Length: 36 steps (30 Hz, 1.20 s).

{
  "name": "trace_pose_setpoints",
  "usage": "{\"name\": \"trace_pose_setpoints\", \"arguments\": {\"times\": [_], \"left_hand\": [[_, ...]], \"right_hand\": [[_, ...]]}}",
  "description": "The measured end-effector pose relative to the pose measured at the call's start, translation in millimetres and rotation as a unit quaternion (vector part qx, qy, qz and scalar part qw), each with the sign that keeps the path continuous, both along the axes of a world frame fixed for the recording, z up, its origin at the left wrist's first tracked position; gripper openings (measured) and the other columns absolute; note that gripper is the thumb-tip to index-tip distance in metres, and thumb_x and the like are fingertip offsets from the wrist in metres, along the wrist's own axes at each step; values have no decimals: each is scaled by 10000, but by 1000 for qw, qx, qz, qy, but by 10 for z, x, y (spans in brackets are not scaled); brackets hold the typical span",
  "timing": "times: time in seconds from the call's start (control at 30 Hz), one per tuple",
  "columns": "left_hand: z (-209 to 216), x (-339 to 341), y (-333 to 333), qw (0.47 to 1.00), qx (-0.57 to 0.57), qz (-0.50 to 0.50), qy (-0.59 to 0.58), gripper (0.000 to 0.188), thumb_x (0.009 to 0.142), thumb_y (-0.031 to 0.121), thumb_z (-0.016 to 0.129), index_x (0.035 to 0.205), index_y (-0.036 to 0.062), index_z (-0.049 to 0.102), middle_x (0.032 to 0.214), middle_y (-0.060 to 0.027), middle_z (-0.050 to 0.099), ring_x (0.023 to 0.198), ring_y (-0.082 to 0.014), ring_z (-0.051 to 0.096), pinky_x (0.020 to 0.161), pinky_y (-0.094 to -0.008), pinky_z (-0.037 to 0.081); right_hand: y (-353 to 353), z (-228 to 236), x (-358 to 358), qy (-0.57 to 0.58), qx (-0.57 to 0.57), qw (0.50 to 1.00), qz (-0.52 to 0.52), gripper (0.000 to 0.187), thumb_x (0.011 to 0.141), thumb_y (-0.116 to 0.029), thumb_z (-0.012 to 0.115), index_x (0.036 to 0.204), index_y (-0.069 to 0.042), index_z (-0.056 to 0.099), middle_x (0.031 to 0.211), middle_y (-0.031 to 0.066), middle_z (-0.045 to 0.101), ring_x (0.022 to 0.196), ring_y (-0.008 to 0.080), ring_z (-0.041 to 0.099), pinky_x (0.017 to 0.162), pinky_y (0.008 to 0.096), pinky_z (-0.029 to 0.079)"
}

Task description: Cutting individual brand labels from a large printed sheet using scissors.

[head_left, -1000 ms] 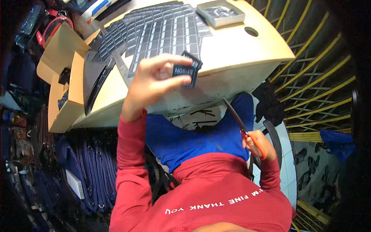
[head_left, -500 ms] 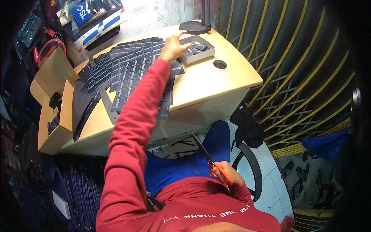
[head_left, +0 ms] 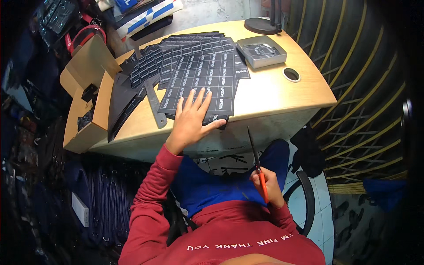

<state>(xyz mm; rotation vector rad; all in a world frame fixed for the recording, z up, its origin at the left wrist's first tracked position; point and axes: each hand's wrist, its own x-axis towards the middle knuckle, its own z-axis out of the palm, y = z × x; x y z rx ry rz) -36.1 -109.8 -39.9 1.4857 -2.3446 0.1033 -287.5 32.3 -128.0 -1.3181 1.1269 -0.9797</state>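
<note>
My left hand (head_left: 191,118) lies with spread fingers on the near part of the top black printed sheet (head_left: 207,75), which is divided into a grid of small labels. More such sheets (head_left: 148,68) are fanned out beneath and behind it on the wooden table. My right hand (head_left: 268,181) is wrapped round the orange handles of a pair of scissors (head_left: 257,161), held over my lap with the dark blades pointing up toward the table edge. A grey open box (head_left: 261,59) with small dark pieces inside stands right of the sheets.
On the table's left sits an open cardboard box (head_left: 75,128) with dark items inside. A steel ruler (head_left: 154,104) lies between it and the sheets. A round black stand base (head_left: 263,26) is at the back. Folding metal gate (head_left: 349,88) lies right; dark scraps (head_left: 232,165) litter the floor.
My left hand has come back from the grey box to the top sheet, its fingers now spread flat. My right hand still holds the scissors, turned more upright. The whole view has shifted.
</note>
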Motion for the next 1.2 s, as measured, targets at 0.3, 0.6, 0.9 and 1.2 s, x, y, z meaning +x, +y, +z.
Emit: {"name": "trace_pose_setpoints", "arguments": {"times": [0.3, 0.6, 0.9, 1.2], "left_hand": [[9, -48, 55, 999, -5, 8, 42, 627, 797, 531, 586, 1315, 193, 482, 1401, -149, 385, 1320, -380, 291, 1066, -528, 193], [-54, -101, -39, 967, -19, 1, 253, 223, 839, 266, 600, 911, 59, 645, 1146, -153, 603, 1181, -455, 448, 1016, -604, 224], [22, 28, 33, 932, 13, -51, 360, 187, 867, 240, 587, 883, 66, 654, 1059, -60, 651, 990, -261, 603, 1016, -624, 169], [38, -134, -93, 976, 10, -45, 213, 609, 729, 419, 699, 1211, 74, 559, 1260, -177, 521, 1206, -299, 455, 1025, -505, 256]], "right_hand": [[13, 125, 136, 45, -56, 997, 12, 240, 778, -176, 708, 745, -8, 540, 565, -7, 457, 529, 59, 393, 486, 237, 346], [58, 131, 137, 102, -89, 990, 31, 297, 736, -207, 760, 748, -2, 545, 521, 32, 385, 485, 94, 346, 452, 267, 311], [24, 95, 104, 84, -64, 994, 20, 186, 776, -135, 689, 762, -8, 554, 623, -22, 490, 575, 49, 422, 526, 210, 355], [-106, 49, 102, 42, -95, 995, -13, 261, 758, -178, 738, 759, -8, 539, 576, -14, 442, 545, 61, 383, 503, 228, 350]]}}
